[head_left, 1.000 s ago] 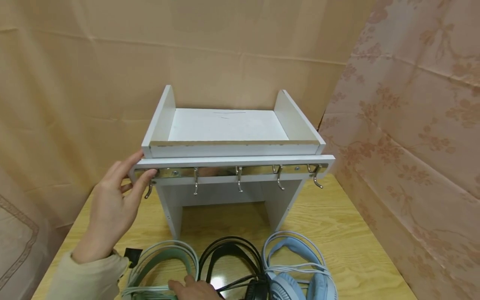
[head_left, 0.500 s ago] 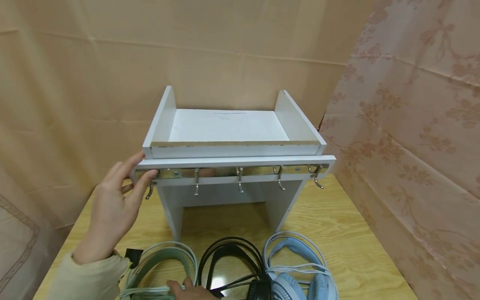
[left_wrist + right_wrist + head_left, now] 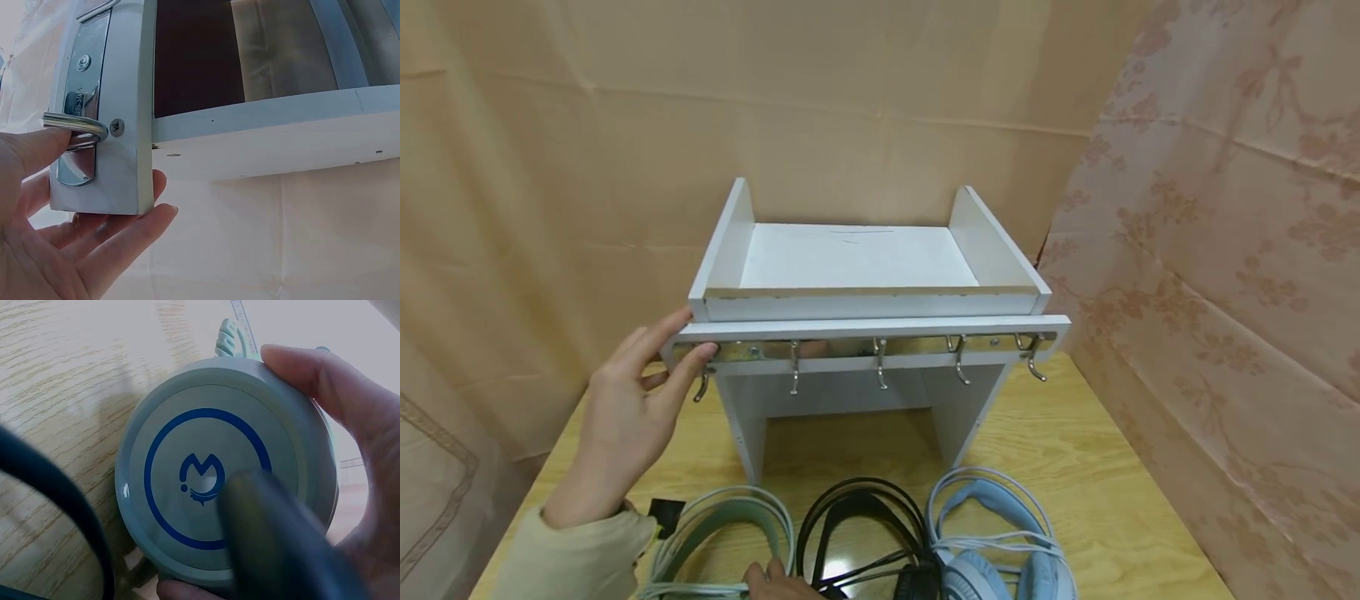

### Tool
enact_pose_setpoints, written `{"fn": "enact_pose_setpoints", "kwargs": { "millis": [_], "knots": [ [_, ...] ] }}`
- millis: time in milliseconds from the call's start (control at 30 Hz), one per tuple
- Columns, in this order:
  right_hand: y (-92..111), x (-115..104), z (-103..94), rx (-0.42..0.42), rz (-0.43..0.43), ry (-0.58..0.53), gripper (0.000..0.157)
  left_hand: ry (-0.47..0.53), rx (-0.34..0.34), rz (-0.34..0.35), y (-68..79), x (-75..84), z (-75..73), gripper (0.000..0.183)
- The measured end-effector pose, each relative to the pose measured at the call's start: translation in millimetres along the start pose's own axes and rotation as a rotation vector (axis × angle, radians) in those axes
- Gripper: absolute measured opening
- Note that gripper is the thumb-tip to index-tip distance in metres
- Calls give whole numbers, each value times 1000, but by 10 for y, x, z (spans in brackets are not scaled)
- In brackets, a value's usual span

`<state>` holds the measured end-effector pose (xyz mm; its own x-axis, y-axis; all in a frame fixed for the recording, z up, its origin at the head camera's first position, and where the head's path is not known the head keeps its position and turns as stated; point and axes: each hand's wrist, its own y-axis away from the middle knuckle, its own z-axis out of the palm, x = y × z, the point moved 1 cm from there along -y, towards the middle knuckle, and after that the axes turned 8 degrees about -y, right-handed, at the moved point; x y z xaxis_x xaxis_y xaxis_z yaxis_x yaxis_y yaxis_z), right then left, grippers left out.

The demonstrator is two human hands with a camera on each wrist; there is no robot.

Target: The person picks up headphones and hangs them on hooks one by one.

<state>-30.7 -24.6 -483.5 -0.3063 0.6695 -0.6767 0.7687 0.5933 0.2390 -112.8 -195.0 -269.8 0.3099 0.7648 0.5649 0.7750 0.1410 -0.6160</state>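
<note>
Downward head view, wrist closeups, two sharing rack (image 3: 872, 305)

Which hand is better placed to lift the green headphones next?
Probably the right hand: it grips an earcup of the green headphones, while the left hand holds the left end of the rack, away from them.

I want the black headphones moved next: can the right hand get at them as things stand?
Probably yes: the right hand is close beside the black headphones, with nothing visible blocking the way. It grips a green ear cup, though, so would likely have to let go first.
</note>
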Motion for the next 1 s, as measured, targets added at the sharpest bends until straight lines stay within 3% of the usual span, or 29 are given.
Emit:
{"fn": "enact_pose_setpoints", "kwargs": {
  "millis": [133, 233, 300, 400, 467, 567, 633, 800, 1000],
  "knots": [
    [-5, 31, 69, 60, -42, 10, 49, 17, 0, 4, -3, -1, 12, 41],
    [-17, 27, 246, 297, -49, -15, 39, 37, 6, 16, -7, 3, 15, 40],
    [-31, 30, 351, 372, -5, 11, 39, 46, 10, 23, -8, 5, 12, 41],
    [-47, 20, 439, 370, 90, 43, 47, 50, 7, 8, -6, 6, 2, 41],
    [-33, 34, 418, 345, 51, 54, 49, 44, 5, -7, -4, 6, -6, 41],
    [16, -3, 357, 459, -55, 3, 42, 44, -4, -28, -2, 11, -19, 42],
    [17, -31, 225, 361, -84, 53, 34, 44, -6, -29, -3, 17, -25, 42],
    [-19, -137, -79, -9, 7, 142, 37, 55, -4, -7, -14, 27, -36, 42],
    [84, -230, -161, 83, 7, 106, 27, 33, -43, -39, -14, 29, -64, 42]
  ]
}}
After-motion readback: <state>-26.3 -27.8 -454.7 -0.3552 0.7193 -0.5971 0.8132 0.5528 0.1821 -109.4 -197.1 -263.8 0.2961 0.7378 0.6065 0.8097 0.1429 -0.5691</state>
